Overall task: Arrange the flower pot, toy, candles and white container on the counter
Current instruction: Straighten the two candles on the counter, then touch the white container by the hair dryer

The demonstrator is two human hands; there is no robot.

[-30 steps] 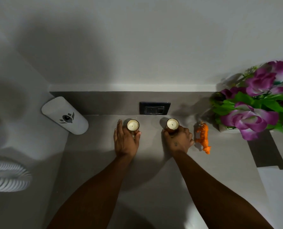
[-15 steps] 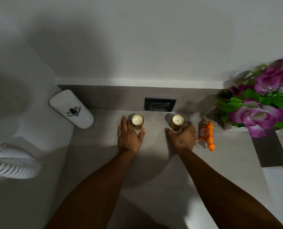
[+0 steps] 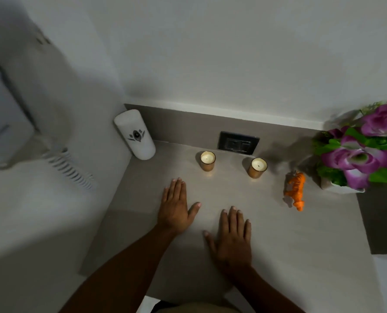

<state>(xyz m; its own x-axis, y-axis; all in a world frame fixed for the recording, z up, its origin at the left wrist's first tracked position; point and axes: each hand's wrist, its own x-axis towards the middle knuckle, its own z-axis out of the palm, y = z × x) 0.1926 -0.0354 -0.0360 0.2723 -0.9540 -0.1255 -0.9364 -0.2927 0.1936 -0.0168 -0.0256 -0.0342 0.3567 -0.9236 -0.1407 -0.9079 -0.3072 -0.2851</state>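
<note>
Two small candles in amber glass stand upright near the back of the counter, the left candle (image 3: pixel 207 160) and the right candle (image 3: pixel 257 167). An orange toy tiger (image 3: pixel 295 190) stands right of them. A white flower pot (image 3: pixel 343 187) with purple flowers and green leaves sits at the far right. The white container (image 3: pixel 134 134), a rounded cylinder with a dark emblem, stands in the back left corner. My left hand (image 3: pixel 175 205) and my right hand (image 3: pixel 233 237) lie flat and empty on the counter, well in front of the candles.
A dark wall socket (image 3: pixel 238 142) sits in the grey backsplash behind the candles. A white wall-mounted unit (image 3: pixel 5 116) with a coiled cord (image 3: pixel 70 169) hangs on the left wall. A dark mat (image 3: pixel 382 219) lies at the counter's right.
Both hands have let go of the candles and drawn back toward me, now flat on the counter. The candles stay where they stood. The view has shifted left and down.
</note>
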